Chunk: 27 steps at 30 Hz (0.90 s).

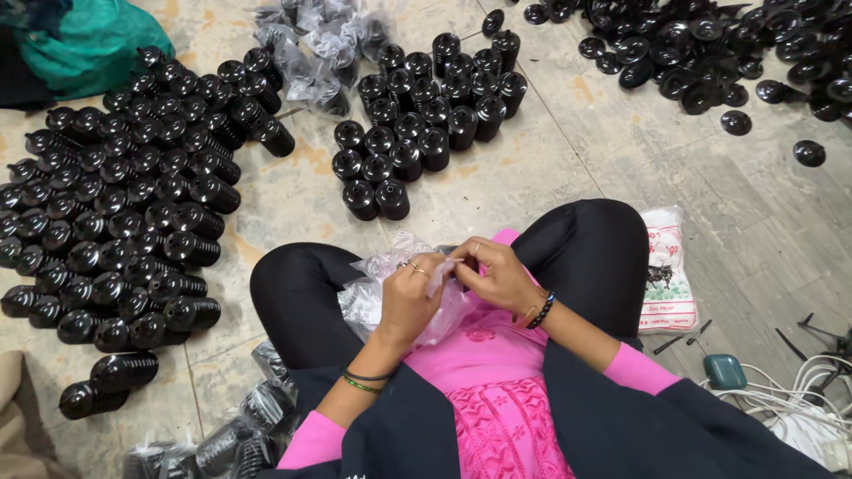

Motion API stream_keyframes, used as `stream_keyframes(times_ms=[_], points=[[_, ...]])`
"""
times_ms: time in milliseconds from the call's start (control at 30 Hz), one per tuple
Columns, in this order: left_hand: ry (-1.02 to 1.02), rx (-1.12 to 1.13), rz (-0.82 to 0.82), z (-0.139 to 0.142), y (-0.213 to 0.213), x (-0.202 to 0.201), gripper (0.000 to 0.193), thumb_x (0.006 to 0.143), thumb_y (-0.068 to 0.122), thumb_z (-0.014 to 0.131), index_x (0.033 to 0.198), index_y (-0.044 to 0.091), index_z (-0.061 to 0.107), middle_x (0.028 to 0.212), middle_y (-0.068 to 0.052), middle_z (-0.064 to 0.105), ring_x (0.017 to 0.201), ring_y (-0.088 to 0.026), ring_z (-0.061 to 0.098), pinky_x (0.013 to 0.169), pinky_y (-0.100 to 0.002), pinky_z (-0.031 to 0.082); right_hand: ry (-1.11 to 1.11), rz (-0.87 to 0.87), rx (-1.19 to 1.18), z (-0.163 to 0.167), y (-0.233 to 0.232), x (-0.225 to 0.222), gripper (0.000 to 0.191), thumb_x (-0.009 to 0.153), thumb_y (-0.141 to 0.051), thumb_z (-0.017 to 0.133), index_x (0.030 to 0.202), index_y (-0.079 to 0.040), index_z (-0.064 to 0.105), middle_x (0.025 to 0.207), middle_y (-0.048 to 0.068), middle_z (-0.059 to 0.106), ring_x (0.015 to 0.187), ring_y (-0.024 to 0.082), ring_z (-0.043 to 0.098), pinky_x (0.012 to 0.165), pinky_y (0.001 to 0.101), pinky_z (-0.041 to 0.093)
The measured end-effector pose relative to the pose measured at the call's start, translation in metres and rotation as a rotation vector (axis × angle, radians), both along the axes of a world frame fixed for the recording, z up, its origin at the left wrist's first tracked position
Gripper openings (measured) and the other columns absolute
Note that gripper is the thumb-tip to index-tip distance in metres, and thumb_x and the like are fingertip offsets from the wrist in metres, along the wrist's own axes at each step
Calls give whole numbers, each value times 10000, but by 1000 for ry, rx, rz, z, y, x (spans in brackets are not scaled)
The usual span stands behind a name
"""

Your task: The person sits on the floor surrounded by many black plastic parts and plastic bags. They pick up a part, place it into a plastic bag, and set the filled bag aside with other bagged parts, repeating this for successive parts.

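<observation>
Basically, head view only: person sits cross-legged on the stone floor, both hands working in the lap, which keeps the bag supported and leaves the floor for stock. Left hand is curled, fingers pinching the edge of a clear plastic bag; right hand is also curled, thumb and fingers nipping the same film from the other side. Hands sit just beside each other, nearly touching, so it reads as pulling the bag mouth apart or feeding it; whether a part is inside I cannot tell, the film is crumpled. Left of the knees, a wide field of black ribbed bellows-like parts lies in rough rows, likely so they can be grabbed one by one. Far centre, a tighter block of the same black parts stands upright, packed touching. Far right, a loose heap of flat black discs, kept well apart from the ribbed ones. Bagged black parts sit at the far edge and more at near left. A printed white packet lies just beside the right knee, within reach. White cables near right.
</observation>
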<state>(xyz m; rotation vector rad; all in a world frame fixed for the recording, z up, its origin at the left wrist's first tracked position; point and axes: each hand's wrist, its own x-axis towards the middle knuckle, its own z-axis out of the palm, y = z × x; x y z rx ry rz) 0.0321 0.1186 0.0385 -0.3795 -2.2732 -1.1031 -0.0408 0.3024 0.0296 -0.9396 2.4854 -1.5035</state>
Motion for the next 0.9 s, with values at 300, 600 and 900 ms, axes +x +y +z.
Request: stream_keyframes(times_ms=[300, 600, 900], points=[[-797, 925, -321, -33, -16, -30, 167, 930, 175, 759, 972, 18, 721, 864, -22, 728, 750, -86, 664, 647, -264, 548, 725, 135, -11, 36, -2, -1, 203, 762, -89, 731, 959, -78, 685, 1218, 129, 666, 1123, 331, 613, 968, 445, 428], [-774, 943, -235, -39, -13, -30, 148, 940, 148, 759, 927, 5, 725, 824, -30, 723, 695, -82, 634, 601, -256, 517, 426, 125, -108, 14, 1, 2, 155, 825, -6, 720, 958, -22, 644, 985, 78, 685, 927, 255, 670, 870, 372, 522], [-738, 885, -57, -59, -12, -25, 174, 963, 158, 743, 917, -9, 736, 820, -14, 699, 709, -73, 591, 616, -258, 493, -92, -6, -183, -17, -4, -2, 56, 915, -29, 675, 953, 7, 655, 876, 74, 713, 798, 156, 693, 747, 292, 573]])
